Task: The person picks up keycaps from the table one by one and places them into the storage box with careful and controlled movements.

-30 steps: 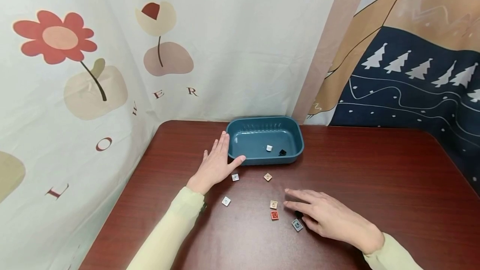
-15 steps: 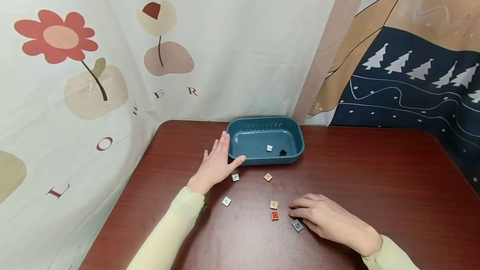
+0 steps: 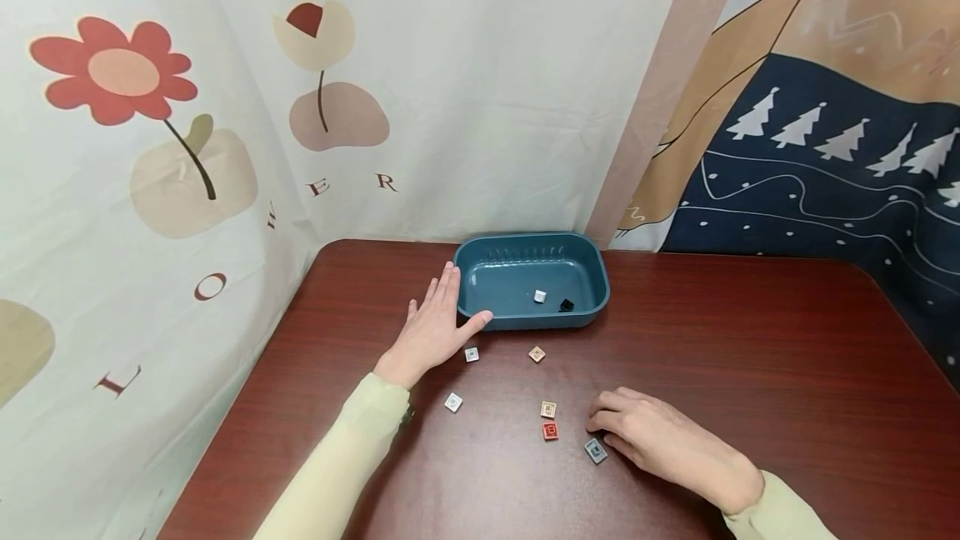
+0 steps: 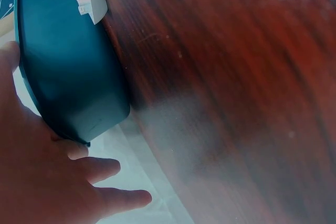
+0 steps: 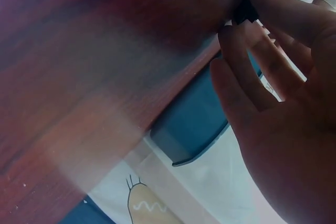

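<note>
In the head view my left hand (image 3: 429,333) lies against the left end of the blue-green tray (image 3: 532,322), its fingers straight along the side and its thumb at the near rim. My right hand (image 3: 663,438) is low over the table at the right. As the right wrist view shows, its thumb and fingertips pinch a small black keycap-like piece (image 5: 245,12); the head view hides this piece behind the fingers. Just left of the thumb lies a grey keycap-like piece (image 3: 596,451). A red piece (image 3: 551,432) and a tan piece (image 3: 548,410) lie close together further left.
Another tan piece (image 3: 537,354) and two pale pieces, one nearer the tray (image 3: 472,354) and one further forward (image 3: 453,402), lie on the brown table (image 3: 750,357). Inside the tray are a white piece (image 3: 540,297) and a black piece (image 3: 567,305). Printed curtains (image 3: 480,107) hang behind.
My right hand's fingers have curled in and drawn back slightly to the right, pinching the black piece previously visible beneath them. My left hand and the tray have stayed put.
</note>
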`<state>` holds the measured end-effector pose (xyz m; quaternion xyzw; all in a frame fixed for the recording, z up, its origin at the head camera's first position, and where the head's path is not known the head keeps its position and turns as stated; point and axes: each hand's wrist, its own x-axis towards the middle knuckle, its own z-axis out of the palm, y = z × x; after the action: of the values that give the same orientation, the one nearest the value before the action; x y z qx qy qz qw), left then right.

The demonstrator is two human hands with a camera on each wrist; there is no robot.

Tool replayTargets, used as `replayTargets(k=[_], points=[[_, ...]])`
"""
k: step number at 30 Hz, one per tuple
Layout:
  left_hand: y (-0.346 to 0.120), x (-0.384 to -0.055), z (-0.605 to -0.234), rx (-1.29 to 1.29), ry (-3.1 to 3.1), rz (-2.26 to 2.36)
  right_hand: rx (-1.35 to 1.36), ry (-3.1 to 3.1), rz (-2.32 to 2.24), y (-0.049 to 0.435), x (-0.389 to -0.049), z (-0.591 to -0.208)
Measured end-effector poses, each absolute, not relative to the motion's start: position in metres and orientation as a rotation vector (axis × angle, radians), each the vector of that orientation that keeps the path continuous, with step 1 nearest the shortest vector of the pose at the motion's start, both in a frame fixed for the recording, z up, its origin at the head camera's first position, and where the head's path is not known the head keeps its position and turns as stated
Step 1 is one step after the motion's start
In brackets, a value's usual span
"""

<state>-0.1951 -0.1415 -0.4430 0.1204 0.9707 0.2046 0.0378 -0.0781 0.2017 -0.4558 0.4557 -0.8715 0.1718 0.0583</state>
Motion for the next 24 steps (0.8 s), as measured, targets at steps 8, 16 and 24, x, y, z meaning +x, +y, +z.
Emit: replayTargets(k=[8, 16, 24], points=[[-0.1422, -0.1945, -0.4434, 0.375, 2.981, 0.645, 1.342, -2.641, 0.509, 0.1998, -0.0794, -0.4561], [-0.1425, -0.1952, -0.4445, 0.379, 2.983, 0.629, 1.295, -2.739, 0.537, 0.2038, -0.0814, -0.4526], [-0.1424, -0.1955, -0.4452, 0.372, 2.979, 0.643, 1.209, -2.788, 0.619, 0.2093, -0.0827, -0.4502]])
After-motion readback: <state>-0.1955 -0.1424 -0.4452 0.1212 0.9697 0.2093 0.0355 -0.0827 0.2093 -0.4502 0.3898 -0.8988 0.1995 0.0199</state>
